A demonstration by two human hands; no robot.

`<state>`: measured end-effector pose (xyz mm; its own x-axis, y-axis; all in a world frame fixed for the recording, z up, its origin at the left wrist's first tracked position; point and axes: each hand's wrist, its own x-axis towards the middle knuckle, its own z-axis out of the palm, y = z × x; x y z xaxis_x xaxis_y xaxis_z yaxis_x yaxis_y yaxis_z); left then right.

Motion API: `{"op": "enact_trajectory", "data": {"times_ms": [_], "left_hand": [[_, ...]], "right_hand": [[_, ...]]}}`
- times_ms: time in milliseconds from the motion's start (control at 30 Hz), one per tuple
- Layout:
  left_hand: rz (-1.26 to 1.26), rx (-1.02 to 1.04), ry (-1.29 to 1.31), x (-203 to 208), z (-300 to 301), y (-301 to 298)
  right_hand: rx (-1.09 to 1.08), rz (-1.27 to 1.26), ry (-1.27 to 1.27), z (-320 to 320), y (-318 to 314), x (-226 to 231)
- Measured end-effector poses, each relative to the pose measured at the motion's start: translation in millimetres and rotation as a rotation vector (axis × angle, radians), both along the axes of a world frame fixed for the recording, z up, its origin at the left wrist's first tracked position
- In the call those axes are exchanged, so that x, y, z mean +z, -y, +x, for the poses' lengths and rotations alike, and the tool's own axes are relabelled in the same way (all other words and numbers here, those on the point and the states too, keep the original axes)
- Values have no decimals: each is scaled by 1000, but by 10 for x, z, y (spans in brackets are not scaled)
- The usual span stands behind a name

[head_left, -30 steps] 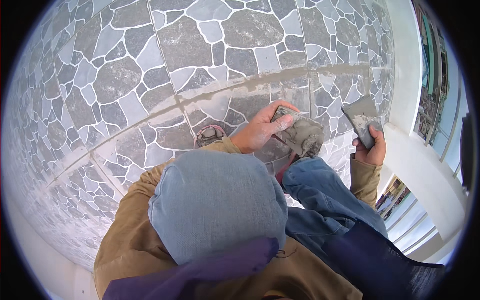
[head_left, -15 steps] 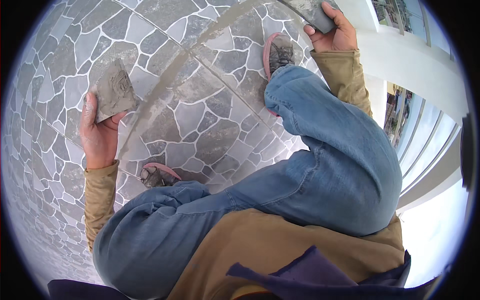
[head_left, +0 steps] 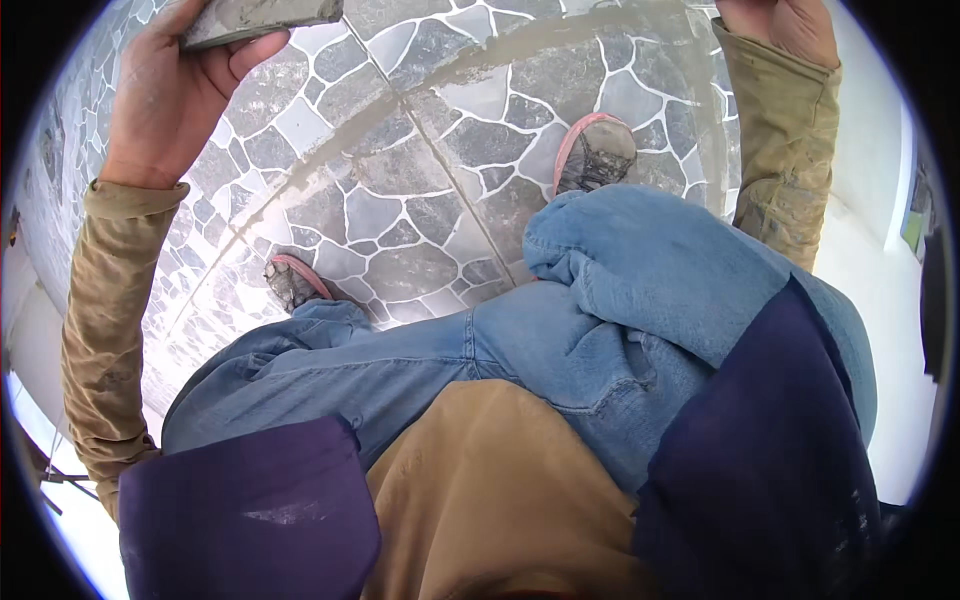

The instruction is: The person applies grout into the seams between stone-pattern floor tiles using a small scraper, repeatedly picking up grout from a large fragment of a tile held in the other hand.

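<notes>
My left hand (head_left: 185, 85) is raised at the upper left, closed around a flat grey slab (head_left: 262, 20) smeared with what looks like wet mortar. The slab is tilted nearly edge-on, with my thumb above and fingers beneath. At the top right, my right hand (head_left: 785, 28) is cut off by the picture's edge, so its fingertips and anything in them are hidden. Below both hands lies a floor of stone-patterned tiles (head_left: 410, 270) with white lines. A curved band of grey mortar (head_left: 350, 132) crosses it.
My shoes (head_left: 605, 155) with pink edges stand on the tiles, below my bent knees in blue jeans (head_left: 640, 280). A straight joint (head_left: 445, 165) runs between the tiles. To the right rises a white wall (head_left: 870, 260). Dark purple cloth (head_left: 250, 510) hangs over my lap.
My left hand has risen with the slab, which has turned from face-up to nearly edge-on. My right hand has moved up and right, taking its dark grey flat piece out of view.
</notes>
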<state>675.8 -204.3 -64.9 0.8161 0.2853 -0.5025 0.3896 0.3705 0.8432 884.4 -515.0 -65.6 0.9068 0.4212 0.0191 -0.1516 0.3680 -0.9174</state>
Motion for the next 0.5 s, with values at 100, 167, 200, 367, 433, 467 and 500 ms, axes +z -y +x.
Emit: {"op": "enact_trajectory", "data": {"times_ms": [100, 167, 200, 367, 433, 467, 500], "left_hand": [[-63, 51, -153, 71, 208, 442], [-55, 57, -206, 86, 304, 595], [-95, 29, -256, 58, 378, 644], [-64, -86, -253, -102, 930, 880], [-78, -116, -248, -187, 1078, 999], [-82, -103, -246, -275, 1180, 1061], [-102, -116, -225, -332, 1253, 1137]], "right_hand": [[305, -237, 314, 102, -106, -97], [582, -298, 1205, 547, -272, -10], [568, -270, 1218, 571, -310, -1], [529, -380, 1504, 468, -106, -70], [536, -473, 1538, 430, 83, -197], [535, -537, 1533, 397, 151, -215], [528, -600, 1523, 389, 253, -207]]}}
